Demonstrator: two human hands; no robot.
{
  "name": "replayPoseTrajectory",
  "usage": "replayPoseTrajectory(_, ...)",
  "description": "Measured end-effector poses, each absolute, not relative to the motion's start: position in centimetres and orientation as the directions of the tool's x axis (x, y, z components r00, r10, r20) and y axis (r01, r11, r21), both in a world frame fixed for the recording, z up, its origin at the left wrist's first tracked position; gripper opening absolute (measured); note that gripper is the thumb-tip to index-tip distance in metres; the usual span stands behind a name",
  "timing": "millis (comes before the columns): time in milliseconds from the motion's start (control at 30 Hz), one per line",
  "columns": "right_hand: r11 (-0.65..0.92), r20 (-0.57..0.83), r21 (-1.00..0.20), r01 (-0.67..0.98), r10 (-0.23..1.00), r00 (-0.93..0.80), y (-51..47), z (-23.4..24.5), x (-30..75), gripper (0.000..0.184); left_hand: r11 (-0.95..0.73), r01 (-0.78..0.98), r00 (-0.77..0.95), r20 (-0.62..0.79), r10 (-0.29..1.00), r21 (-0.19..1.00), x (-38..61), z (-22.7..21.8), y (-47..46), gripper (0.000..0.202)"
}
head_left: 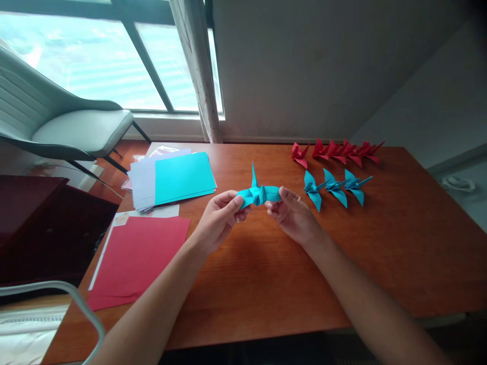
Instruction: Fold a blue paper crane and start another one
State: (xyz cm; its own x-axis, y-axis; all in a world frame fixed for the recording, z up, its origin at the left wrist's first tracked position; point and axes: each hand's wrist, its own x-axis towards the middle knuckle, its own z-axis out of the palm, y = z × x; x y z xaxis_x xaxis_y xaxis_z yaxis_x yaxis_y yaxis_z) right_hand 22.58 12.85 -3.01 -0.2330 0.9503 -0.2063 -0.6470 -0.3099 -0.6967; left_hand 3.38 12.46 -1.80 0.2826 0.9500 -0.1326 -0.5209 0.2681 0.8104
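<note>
A blue paper crane (258, 194) is held up over the middle of the wooden table, its wings spread sideways and a thin point sticking up. My left hand (224, 215) pinches one wing between thumb and fingers. On the other side, my right hand (292, 213) grips the opposite wing tip the same way. To the right, several finished blue paper cranes (335, 187) stand in a row. Behind those is a row of red paper cranes (342, 151).
Blue sheets (184, 175) lie on pale paper (142, 177) at the table's back left. Red sheets (140, 253) cover the front left. A chair (79, 126) stands by the window, and a curved white rail (72, 291) rises at the lower left. The table (411, 253) extends right.
</note>
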Motion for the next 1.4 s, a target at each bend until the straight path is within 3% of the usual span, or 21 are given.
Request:
replayPoseTrajectory(333,-0.251,-0.227,-0.641,-0.725,0.965,-0.133,13.3,-3.3,22.5,0.023,0.313,-0.654,0.234,-0.209,0.949,0.689,3.1,-2.5,13.1,0.021)
replayPoseTrajectory(500,-0.248,-0.267,-0.7,-0.67,0.961,-0.076,13.2,-3.4,22.4,0.034,0.279,-0.699,0.159,-0.237,0.958,0.658,3.3,-2.5,13.3,0.024)
replayPoseTrajectory(633,-0.167,-0.234,-0.816,-0.554,0.971,0.051,13.1,-3.6,22.2,0.028,0.289,-0.716,0.142,-0.272,0.952,0.635,3.2,-2.5,13.3,0.031)
replayPoseTrajectory(733,-0.136,-0.234,-0.809,-0.572,0.967,0.102,13.0,-3.7,21.9,0.025,0.318,-0.711,0.166,-0.291,0.942,0.627,3.4,-2.2,13.1,0.038)
replayPoseTrajectory(1000,-0.314,-0.371,-0.512,-0.799,0.92,-0.124,12.7,-3.4,21.4,0.023,0.366,-0.679,0.215,-0.304,0.928,0.636,4.1,-2.3,12.6,0.037)
replayPoseTrajectory(1200,-0.38,-0.416,-0.506,-0.774,0.894,-0.167,12.3,-3.0,21.6,0.022,0.389,-0.646,0.242,-0.308,0.92,0.656,4.1,-2.2,12.5,0.036)
replayPoseTrajectory(1400,-0.386,-0.346,-0.496,-0.778,0.91,-0.23,12.4,-2.9,21.7,0.025,0.356,-0.68,0.2,-0.306,0.931,0.641,4.0,-1.7,12.4,0.039)
